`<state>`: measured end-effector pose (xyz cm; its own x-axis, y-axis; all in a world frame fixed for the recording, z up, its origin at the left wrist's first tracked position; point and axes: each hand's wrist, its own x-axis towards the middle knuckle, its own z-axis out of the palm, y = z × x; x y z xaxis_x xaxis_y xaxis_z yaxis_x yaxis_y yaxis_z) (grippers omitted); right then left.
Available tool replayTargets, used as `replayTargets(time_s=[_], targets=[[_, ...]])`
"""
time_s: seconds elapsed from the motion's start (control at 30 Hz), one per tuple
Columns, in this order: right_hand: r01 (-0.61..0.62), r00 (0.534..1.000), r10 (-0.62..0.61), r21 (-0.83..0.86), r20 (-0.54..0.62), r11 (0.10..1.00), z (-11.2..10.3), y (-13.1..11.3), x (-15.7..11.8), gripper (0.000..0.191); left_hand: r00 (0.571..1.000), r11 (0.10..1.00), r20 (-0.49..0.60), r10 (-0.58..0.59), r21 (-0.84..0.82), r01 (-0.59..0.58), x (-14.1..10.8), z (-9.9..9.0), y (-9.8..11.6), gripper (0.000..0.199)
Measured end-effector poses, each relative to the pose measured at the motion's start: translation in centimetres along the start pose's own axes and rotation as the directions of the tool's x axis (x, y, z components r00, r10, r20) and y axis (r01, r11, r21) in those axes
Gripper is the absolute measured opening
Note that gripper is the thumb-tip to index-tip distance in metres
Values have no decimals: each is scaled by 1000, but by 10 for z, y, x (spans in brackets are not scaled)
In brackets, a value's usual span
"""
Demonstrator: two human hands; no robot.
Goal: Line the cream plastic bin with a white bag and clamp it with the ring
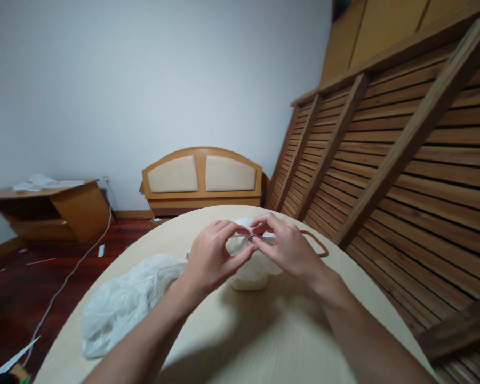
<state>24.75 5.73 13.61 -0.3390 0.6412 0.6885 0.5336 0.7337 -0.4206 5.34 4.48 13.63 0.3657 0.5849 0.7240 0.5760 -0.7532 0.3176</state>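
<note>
Both hands meet over a small cream container (249, 282) on the round table (240, 330). Thin white plastic film (248, 265), apparently a bag, drapes over the container's top. My left hand (216, 248) pinches the edge of the film between thumb and fingers. Fingertip to fingertip with it, my right hand (286, 245) pinches the same edge from the other side. My fingers hide part of the film and most of the container. Just beyond my right hand lies a reddish-brown loop (322, 246), like a handle; whether it joins the container is hidden.
A crumpled white plastic bag (124, 304) lies on the table's left, beside my left forearm. Slatted wooden panels (384, 176) lean close on the right. Behind the table stands a padded headboard (202, 173). A low desk (76, 210) and a cable (84, 257) are at left.
</note>
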Motion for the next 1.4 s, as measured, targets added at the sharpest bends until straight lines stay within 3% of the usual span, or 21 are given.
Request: replayTargets(time_s=[0.17, 0.3, 0.57, 0.77, 0.9, 1.03, 1.2, 1.4], targets=[[20, 1000, -20, 19, 24, 1000, 1, 4, -1, 13, 1000, 1000, 9, -22, 15, 22, -1, 4, -6, 4], [21, 1000, -21, 18, 17, 1000, 2, 4, 0, 13, 999, 999, 4, -35, 32, 35, -1, 7, -10, 5], [-11, 998, 20, -175, 53, 985, -19, -1, 4, 18, 982, 986, -90, -166, -21, 165, 2, 1, -14, 8], [-142, 990, 144, -212, -5, 967, -30, 0, 5, 10, 934, 952, -192, -302, -107, 286, 7, -4, -33, 13], [-288, 956, 267, -229, -118, 930, -31, -1, 5, 9, 881, 901, -227, -414, -239, 362, 10, -4, -50, 19], [-281, 948, 257, -116, -188, 953, -32, -6, 5, 13, 844, 831, -191, -501, -379, 407, 13, -4, -53, 26], [-193, 961, 201, 61, -191, 979, -29, -14, 3, 20, 865, 837, -204, -458, -425, 344, 12, -7, -37, 24], [-115, 944, 161, 173, -288, 978, -26, -28, -3, 30, 893, 887, -247, -377, -376, 270, 11, -13, -20, 16]])
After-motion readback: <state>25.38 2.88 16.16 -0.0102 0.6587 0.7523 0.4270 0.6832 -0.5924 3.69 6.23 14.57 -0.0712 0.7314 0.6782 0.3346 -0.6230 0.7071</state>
